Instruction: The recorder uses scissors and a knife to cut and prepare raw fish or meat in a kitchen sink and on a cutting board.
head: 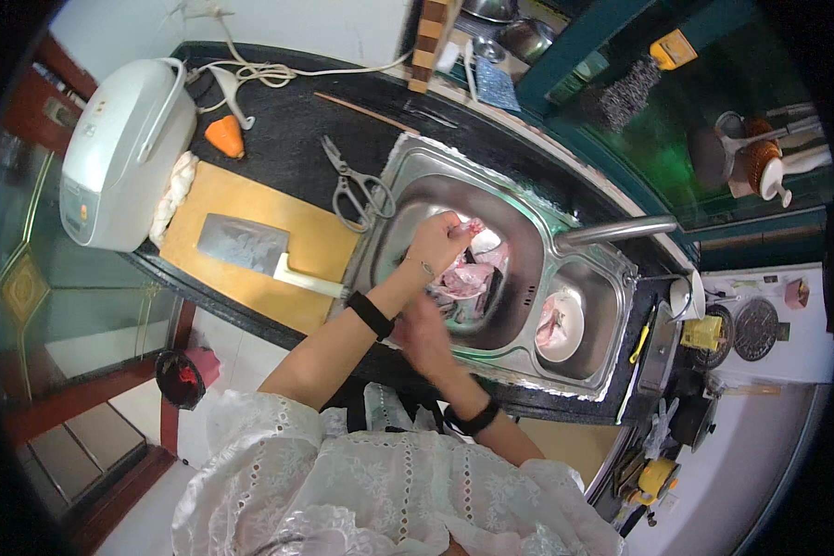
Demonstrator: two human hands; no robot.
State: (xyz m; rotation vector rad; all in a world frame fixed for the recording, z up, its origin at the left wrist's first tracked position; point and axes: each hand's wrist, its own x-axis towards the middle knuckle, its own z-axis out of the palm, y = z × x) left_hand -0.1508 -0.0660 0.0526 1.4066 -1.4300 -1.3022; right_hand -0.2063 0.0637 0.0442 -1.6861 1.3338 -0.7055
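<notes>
My left hand (436,243) is over the larger steel sink basin (521,278), its fingers closed on a small pink piece of raw flesh (470,227). Beneath it lie more raw pieces (467,279), pink with dark parts, probably fish, beside a partly hidden white dish (485,241). My right hand (420,333) is blurred at the basin's near edge, below my left wrist; whether it holds anything is unclear. In the smaller basin a white bowl (575,326) contains raw pieces (550,323).
Left of the sink, a cleaver (243,243) lies on a yellow cutting board (250,299). Kitchen scissors (351,184) rest at the sink's left rim. A faucet (618,233) reaches over the smaller basin. Farther left are a white rice cooker (121,153) and an orange bell pepper (225,137).
</notes>
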